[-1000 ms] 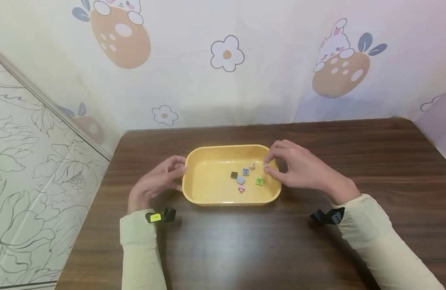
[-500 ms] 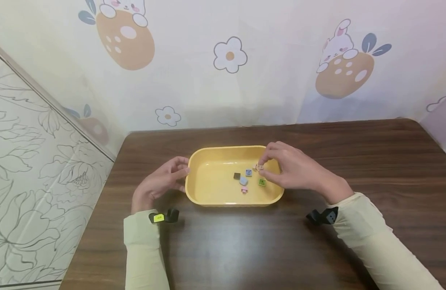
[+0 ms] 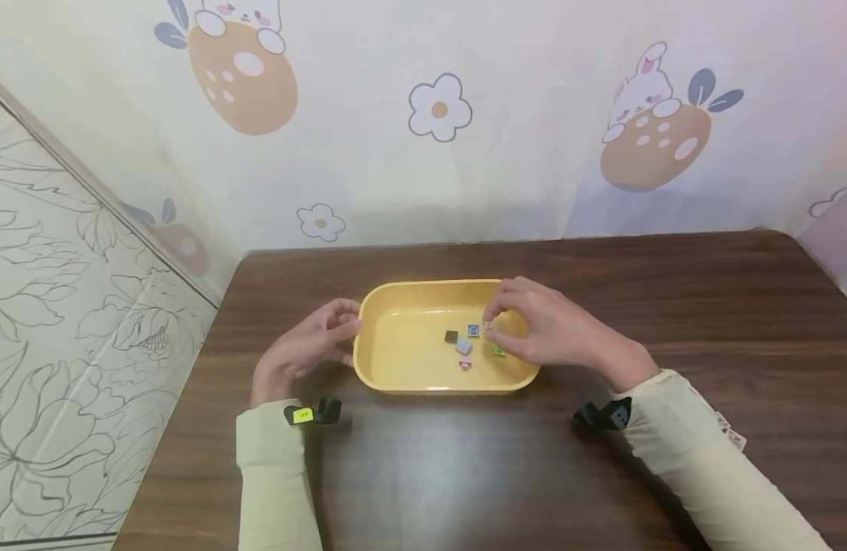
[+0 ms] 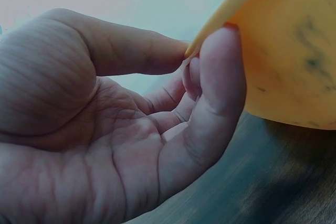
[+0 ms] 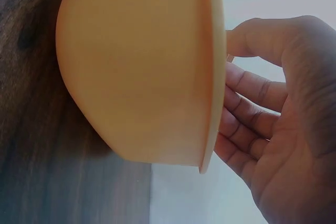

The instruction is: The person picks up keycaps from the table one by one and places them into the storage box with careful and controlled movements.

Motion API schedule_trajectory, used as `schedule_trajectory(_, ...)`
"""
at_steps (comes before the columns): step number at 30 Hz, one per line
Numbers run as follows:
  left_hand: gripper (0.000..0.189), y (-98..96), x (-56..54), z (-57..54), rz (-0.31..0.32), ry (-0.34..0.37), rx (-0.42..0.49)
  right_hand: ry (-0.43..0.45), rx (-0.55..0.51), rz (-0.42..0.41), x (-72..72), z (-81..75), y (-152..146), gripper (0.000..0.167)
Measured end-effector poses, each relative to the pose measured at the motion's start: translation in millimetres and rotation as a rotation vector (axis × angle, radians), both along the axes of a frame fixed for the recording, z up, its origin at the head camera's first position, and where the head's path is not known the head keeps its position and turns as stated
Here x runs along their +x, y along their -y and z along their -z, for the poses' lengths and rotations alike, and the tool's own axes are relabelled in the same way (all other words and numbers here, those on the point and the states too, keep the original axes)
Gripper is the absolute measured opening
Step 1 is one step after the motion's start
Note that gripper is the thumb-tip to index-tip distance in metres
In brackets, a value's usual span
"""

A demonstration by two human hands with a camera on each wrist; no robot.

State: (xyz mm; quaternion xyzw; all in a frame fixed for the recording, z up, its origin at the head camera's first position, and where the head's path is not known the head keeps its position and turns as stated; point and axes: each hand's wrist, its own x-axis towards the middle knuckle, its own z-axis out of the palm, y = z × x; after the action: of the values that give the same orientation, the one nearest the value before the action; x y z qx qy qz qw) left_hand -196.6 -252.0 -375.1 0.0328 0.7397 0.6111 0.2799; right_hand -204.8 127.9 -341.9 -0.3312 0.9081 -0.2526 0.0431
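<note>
A yellow plastic tray (image 3: 423, 381) with rounded corners sits on the table. My left hand (image 3: 314, 342) pinches its left rim between thumb and fingers, as the left wrist view confirms. Over the tray's right end, my right hand (image 3: 543, 321) pinches a small pale printed tile (image 3: 487, 327) between thumb and forefinger. Beside it in the tray lie a blue tile (image 3: 473, 330), a black piece (image 3: 451, 337), a light-blue piece (image 3: 464, 347), a pink piece (image 3: 465, 363) and a green tile (image 3: 499, 350), partly covered by the right thumb. The tray wall (image 5: 136, 72) blocks the right wrist view.
Several small printed pieces (image 3: 734, 438) lie on the dark wooden table (image 3: 430, 467) beside the right sleeve. A patterned curtain (image 3: 368, 145) stands behind the table, and a flower-patterned panel (image 3: 65, 321) is on the left.
My right hand has moved left and slightly towards me with the pale tile, now close to the blue tile. The left hand keeps its grip on the rim.
</note>
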Motion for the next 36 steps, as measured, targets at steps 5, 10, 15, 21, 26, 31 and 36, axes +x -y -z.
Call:
schedule_trajectory(5,0.042,0.6,0.9,0.6,-0.002,0.009,-0.013,-0.001,0.004,-0.01,0.7,3.4,0.8,0.015)
schedule_trajectory(10,0.041,-0.4,-0.1,1.2,-0.001,0.003,-0.007,-0.012,0.001,-0.008,1.3,2.9,-1.1,0.02)
schedule_trajectory(15,0.04,-1.3,-1.1,1.4,-0.007,0.01,-0.01,-0.012,0.006,0.013,1.9,1.3,-3.5,0.021)
schedule_trajectory(21,0.04,-2.0,-1.2,-0.3,-0.01,0.015,-0.008,-0.013,0.018,0.034,2.5,-0.2,-8.6,0.021)
schedule_trajectory(26,0.04,-2.4,-1.9,0.4,-0.013,0.017,-0.009,-0.006,0.017,0.043,4.4,-0.5,-13.7,0.02)
schedule_trajectory(31,0.04,-3.1,-2.0,0.4,-0.009,0.015,-0.009,-0.034,0.011,0.047,6.5,-1.6,-22.5,0.02)
schedule_trajectory(36,0.04,-1.1,-1.6,-0.5,0.007,0.007,-0.008,-0.052,0.005,0.066,9.7,-1.2,-33.6,0.019)
